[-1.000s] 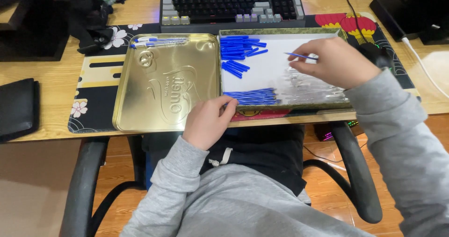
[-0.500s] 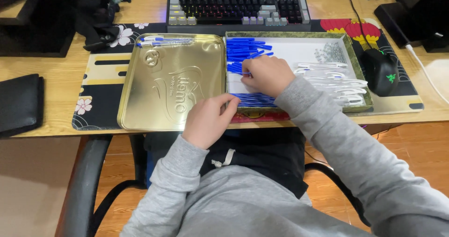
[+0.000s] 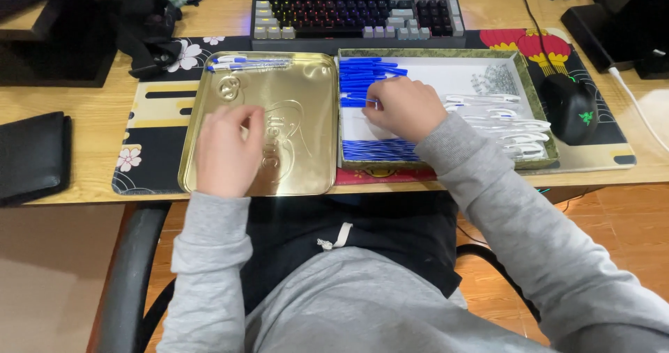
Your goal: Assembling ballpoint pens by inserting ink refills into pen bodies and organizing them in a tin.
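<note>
Pen (image 3: 357,101) crosswise, tip leftward

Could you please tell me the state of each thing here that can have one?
Tin lid: off the tin, flat, inner side up, two pens at its far edge.
Tin tray: open, holding pen parts.
Keyboard: backlight on.
Mouse: lit, untouched.
Left hand: resting on the lid.
Right hand: in the tray, pinching a blue part.
</note>
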